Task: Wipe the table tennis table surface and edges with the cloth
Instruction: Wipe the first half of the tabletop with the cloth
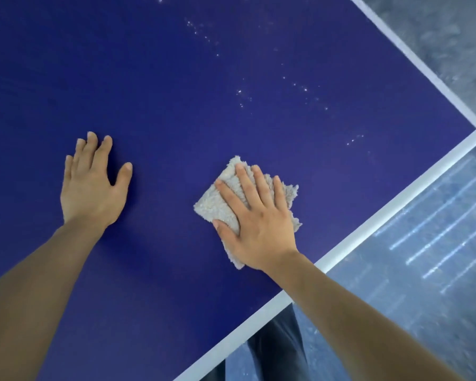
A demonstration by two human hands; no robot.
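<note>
**Cloth pressed flat under the right grip**

A pale beige, fluffy, folded terry cloth (215,206) lies on the dark blue table tennis bench (176,92), near its white edge line (368,229). The right grip (261,229) lies on top of the cloth, released, with fingers straight and spread, pressing it flat. The cloth shows past the fingertips. The left grip (91,188) is also released and rests palm-down on bare bench, well apart from the cloth. White specks (242,97) dot the surface beyond.

Mottled grey concrete floor (440,50), with pale parallel streaks (437,237) at the right.
</note>
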